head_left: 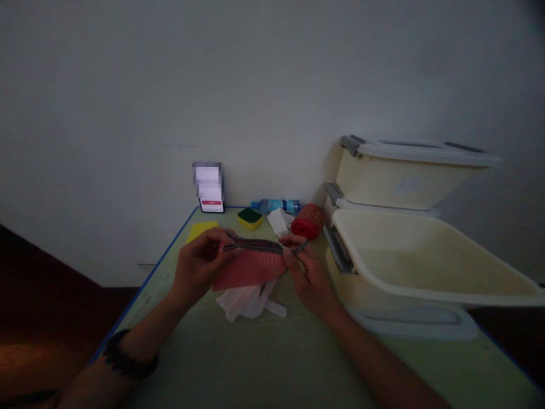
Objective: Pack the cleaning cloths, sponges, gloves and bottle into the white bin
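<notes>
A pink textured pouch with a black-and-white braided edge is held up above the table between my two hands. My left hand pinches its left end, thumb in front and fingers behind the braid. At the right end, my right hand grips the pouch, and a short piece of the braid sticks out by its fingers. The pouch's mouth looks slightly parted along the braid. Under it lies a crumpled white cloth or plastic bag; I cannot tell which.
Behind the hands are a yellow-green sponge, a water bottle, white folded paper, a red woven roll and a yellow item. A phone leans on the wall. An uncovered cream bin stands right, its lid beneath, a closed bin behind.
</notes>
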A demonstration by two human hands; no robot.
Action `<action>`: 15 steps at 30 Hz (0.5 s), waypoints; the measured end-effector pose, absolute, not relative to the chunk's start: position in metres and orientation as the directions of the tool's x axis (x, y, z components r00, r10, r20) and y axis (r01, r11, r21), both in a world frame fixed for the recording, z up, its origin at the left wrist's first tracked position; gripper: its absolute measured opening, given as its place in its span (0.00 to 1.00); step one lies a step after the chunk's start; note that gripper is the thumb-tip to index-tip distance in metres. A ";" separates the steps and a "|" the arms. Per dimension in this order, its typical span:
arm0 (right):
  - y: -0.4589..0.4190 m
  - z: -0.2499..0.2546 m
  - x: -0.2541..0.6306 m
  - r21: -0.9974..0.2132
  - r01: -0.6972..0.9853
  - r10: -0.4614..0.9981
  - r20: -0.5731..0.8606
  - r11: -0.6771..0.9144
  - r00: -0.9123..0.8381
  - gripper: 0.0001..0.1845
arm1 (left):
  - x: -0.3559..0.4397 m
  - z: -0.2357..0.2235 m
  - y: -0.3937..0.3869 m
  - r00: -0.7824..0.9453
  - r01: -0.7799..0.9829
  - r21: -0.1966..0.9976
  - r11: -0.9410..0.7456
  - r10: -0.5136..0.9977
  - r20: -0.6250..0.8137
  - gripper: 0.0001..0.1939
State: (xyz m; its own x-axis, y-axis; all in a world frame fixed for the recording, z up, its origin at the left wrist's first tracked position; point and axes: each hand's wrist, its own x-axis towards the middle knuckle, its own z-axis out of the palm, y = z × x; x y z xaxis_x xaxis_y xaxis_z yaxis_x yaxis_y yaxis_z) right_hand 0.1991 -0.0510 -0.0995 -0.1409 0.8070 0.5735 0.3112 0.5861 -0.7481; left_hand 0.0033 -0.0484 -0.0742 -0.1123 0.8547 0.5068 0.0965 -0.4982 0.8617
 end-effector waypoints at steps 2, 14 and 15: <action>-0.050 -0.100 0.199 -0.749 0.305 0.805 0.576 0.588 -0.139 0.10 | 0.004 -0.074 -0.049 -0.113 0.077 0.864 -0.498 0.856 0.504 0.08; -0.053 -0.098 0.197 -0.701 0.305 0.755 0.648 0.644 -0.103 0.10 | 0.004 -0.075 -0.050 -0.096 0.076 0.854 -0.515 0.848 0.521 0.08; -0.054 -0.097 0.197 -0.688 0.318 0.747 0.655 0.653 -0.116 0.10 | 0.004 -0.074 -0.050 -0.096 0.074 0.853 -0.516 0.848 0.521 0.08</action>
State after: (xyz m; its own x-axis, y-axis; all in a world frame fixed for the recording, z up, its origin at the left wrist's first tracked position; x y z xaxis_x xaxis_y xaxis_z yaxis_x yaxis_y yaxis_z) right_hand 0.1968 -0.0535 -0.0975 -0.1161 0.7466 0.6551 0.3181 0.6527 -0.6876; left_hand 0.0038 -0.0499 -0.0744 -0.0957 0.8479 0.5214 0.0738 -0.5163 0.8532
